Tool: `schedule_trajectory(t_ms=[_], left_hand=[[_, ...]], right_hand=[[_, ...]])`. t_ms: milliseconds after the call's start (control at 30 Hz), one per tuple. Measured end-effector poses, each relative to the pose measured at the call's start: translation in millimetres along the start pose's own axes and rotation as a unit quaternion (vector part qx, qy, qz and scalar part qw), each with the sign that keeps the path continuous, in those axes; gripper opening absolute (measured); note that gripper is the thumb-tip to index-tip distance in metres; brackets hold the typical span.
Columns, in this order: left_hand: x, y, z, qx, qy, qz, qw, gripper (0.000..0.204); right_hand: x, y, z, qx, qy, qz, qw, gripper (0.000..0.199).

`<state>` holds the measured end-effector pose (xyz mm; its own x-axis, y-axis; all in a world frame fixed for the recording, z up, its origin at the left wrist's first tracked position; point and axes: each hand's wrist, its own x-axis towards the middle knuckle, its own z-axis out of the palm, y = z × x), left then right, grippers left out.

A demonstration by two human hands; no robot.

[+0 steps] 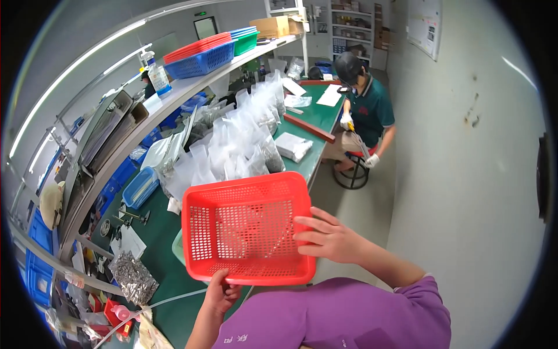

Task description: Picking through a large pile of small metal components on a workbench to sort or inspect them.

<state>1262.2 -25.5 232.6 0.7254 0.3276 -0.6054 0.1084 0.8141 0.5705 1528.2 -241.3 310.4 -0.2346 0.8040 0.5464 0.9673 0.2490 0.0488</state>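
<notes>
Many clear plastic bags [244, 136] stand close together on the green workbench, their tops white and open upward, with dark small parts in the bottom of some. One flat sealed bag [293, 145] lies alone near the right edge of the bench. Another bag of grey metal parts [132, 278] lies at the near left end. A brown cardboard box [273, 26] stands on the upper shelf, beside the stacked baskets. A white notice board [424, 26] with printed sheets hangs on the right wall. A dark rectangular screen [205, 27] is on the far wall.
</notes>
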Motion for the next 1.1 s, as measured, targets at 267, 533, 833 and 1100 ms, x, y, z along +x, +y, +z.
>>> schedule_trajectory(t_ms=[267, 533, 833, 1100], left_hand=[[41.4, 31.8, 61.8, -0.145, 0.033, 0.166, 0.975, 0.053], [110.3, 69.2, 74.4, -0.180, 0.024, 0.170, 0.969, 0.036], [151.1, 91.0, 87.7, -0.233, 0.090, 0.179, 0.952, 0.028], [206.2, 72.6, 150.1, -0.286, 0.325, 0.210, 0.876, 0.026]], right_hand=[[71.2, 167.5, 1.6, 0.064, 0.064, -0.154, 0.984, 0.019], [174.6, 399.7, -40.3, -0.086, 0.235, -0.058, 0.966, 0.029], [343.0, 618.1, -73.5, -0.150, 0.303, -0.094, 0.937, 0.025], [491.6, 719.7, -23.3, -0.166, 0.390, -0.130, 0.897, 0.022]])
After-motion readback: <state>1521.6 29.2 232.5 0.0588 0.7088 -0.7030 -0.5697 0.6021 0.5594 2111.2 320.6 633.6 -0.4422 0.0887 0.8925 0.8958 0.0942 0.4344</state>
